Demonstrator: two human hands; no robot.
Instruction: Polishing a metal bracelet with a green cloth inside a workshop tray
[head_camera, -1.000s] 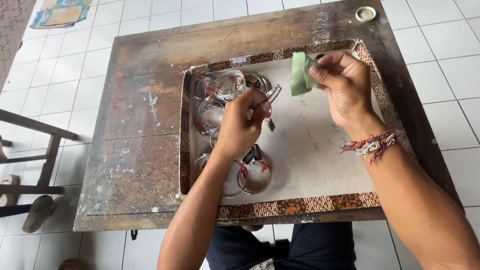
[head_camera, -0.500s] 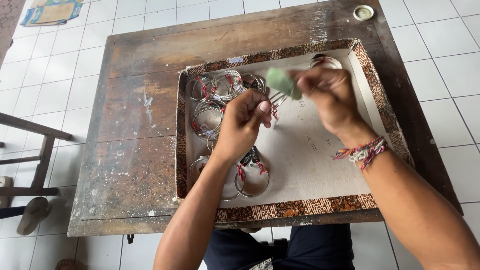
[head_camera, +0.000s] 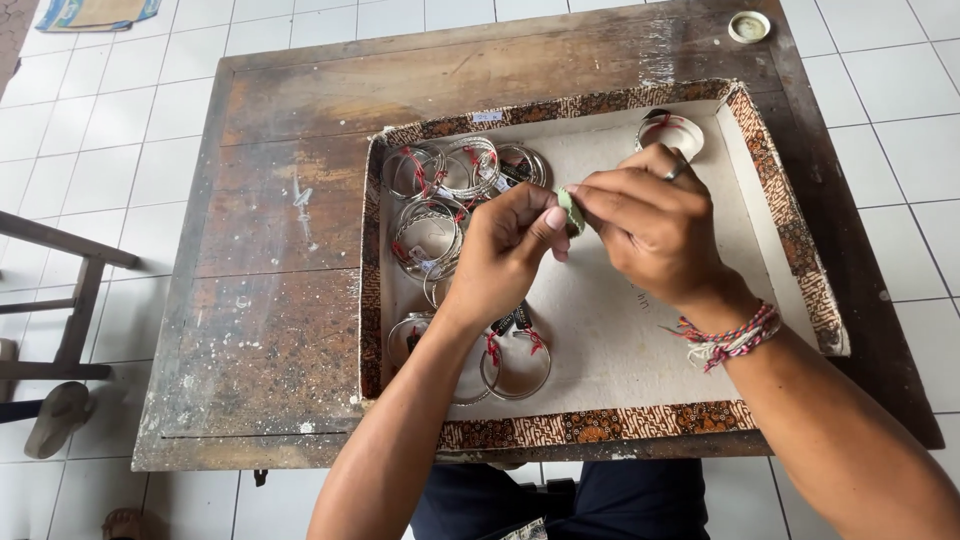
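- Green pad (head_camera: 571, 212), small and folded, sits right between my two hands, above the middle of the tray (head_camera: 790, 215), and both hands have hold of it.
- My left hand (head_camera: 505, 250) comes in from 7 o'clock, thumb and forefinger pinched together on the pad's left edge, other fingers curled under.
- My right hand (head_camera: 650, 225) meets it from 4 o'clock, fingertips closed on the pad's right side; whether anything else is tucked in that grip I cannot tell.
- A ring shows on one right finger, and a braided red-and-blue wristband (head_camera: 728, 335) sits on that wrist.
- At 10 o'clock from my hands lie bundles of silver bangles (head_camera: 440, 190) tied with red thread, touching one another in the tray's upper left.
- At 6 o'clock, under my left forearm, more bangles (head_camera: 515, 365) rest on the tray's pale floor.
- At 1 o'clock, one bangle lies on a small white dish (head_camera: 672, 135) in the tray's far corner.
- The tray has patterned brown walls and sits on a worn wooden table (head_camera: 280, 250).
- A round white lid (head_camera: 749, 26) sits on the table's far right corner, well apart from the tray.
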